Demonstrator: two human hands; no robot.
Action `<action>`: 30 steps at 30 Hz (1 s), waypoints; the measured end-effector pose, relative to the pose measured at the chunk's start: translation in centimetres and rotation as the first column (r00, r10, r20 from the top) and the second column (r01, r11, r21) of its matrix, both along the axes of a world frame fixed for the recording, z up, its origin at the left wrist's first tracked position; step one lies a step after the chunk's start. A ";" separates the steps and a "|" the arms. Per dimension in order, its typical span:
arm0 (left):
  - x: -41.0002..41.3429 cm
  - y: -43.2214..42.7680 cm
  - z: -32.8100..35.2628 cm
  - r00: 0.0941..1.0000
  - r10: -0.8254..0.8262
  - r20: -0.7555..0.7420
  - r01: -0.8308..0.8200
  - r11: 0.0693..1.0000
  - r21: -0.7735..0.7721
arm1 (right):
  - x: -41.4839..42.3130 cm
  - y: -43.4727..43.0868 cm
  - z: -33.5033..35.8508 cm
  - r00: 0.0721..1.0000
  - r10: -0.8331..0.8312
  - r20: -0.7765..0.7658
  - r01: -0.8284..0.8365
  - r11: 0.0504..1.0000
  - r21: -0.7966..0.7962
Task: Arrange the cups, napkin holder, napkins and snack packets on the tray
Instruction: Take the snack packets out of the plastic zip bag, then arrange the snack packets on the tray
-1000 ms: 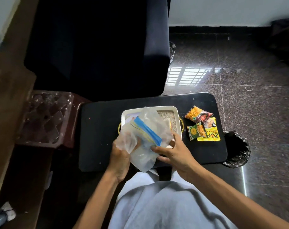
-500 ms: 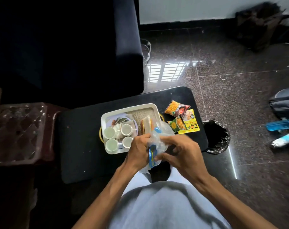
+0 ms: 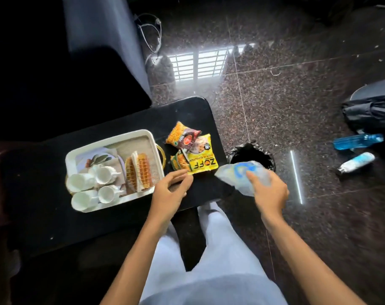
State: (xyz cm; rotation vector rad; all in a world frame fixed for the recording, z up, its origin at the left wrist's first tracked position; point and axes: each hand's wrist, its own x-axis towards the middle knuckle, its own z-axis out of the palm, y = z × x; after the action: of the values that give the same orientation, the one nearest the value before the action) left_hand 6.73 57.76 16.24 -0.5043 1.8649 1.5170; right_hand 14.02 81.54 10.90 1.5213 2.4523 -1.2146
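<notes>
On the table (image 3: 44,216) the tray (image 3: 132,145) sits left, with the cups (image 3: 103,173) in its near-left part and the napkin holder (image 3: 139,170) right of them. The snack packets (image 3: 193,155) lie on the table just right of the tray. Off the table's right end stands a bin (image 3: 248,153), with a bag (image 3: 237,172) above it.

white tray (image 3: 121,199) | four cups (image 3: 102,173) inside | napkin holder (image 3: 139,172) inside | snack packets (image 3: 197,160) beside
</notes>
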 end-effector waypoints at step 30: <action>-2.7 4.4 -10.7 0.966 0.149 -0.213 -0.241 0.818 -0.523 | -7.6 0.7 -15.3 0.983 0.095 -0.156 -0.125 0.973 -0.194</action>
State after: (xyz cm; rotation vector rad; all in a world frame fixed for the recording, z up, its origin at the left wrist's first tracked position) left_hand 3.98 62.12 5.54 -0.8791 2.4524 1.1506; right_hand 6.38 82.28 -4.43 1.2696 2.3700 -1.5496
